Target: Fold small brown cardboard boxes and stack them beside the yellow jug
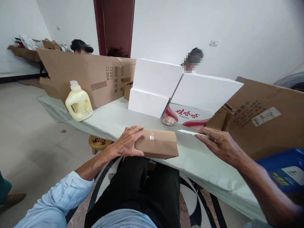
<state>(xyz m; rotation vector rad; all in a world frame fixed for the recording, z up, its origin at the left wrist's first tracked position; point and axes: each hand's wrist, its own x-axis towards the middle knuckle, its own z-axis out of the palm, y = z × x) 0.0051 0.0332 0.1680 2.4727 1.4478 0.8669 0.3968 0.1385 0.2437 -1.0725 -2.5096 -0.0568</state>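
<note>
A small brown cardboard box lies at the table's front edge, a strip of clear tape on its top. My left hand grips its left end, thumb on the near side and fingers over the top. Off to the right, my right hand is closed around a box cutter, whose thin tip points left above the table. The cutter is apart from the box. Behind it, a clear roll of tape or similar shiny wrapped item sits against a white box with red print.
White boxes are stacked at the table's back. Large cardboard sheets stand at left and right. A yellow detergent bottle is at left, a blue container at right. Two people sit beyond; a stool is below.
</note>
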